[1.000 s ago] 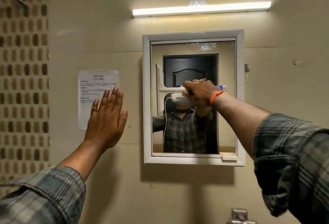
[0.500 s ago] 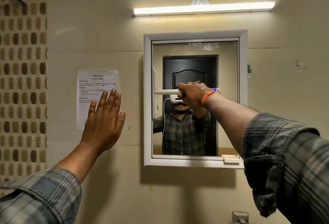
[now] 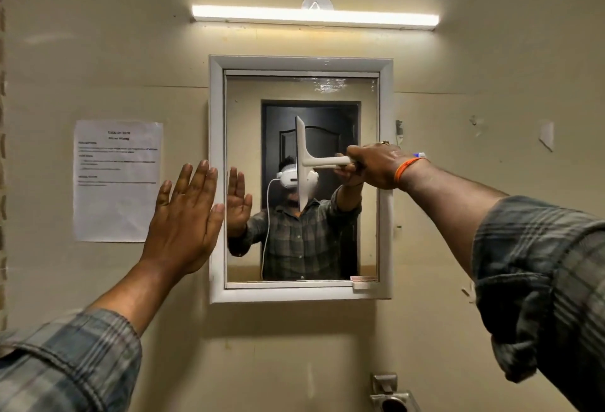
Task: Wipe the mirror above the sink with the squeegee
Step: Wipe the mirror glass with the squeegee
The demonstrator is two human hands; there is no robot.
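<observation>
A white-framed mirror (image 3: 386, 215) hangs on the beige wall. My right hand (image 3: 376, 164) grips the handle of a white squeegee (image 3: 302, 163). Its blade stands vertical near the middle of the glass, handle pointing right. A wet smear shows at the mirror's top right. My left hand (image 3: 183, 218) lies flat with straight fingers against the wall just left of the mirror frame, thumb at the frame's edge. The glass reflects a person in a plaid shirt and a dark door.
A lit tube light (image 3: 314, 17) runs above the mirror. A printed paper sheet (image 3: 118, 179) is stuck to the wall at left. A metal fitting (image 3: 391, 393) shows at the bottom edge below the mirror. Tiled wall borders the far left.
The squeegee has swept right from the mirror's left edge to its middle, my right hand moving with it. My left hand has shifted right, up to the frame. The view has moved closer.
</observation>
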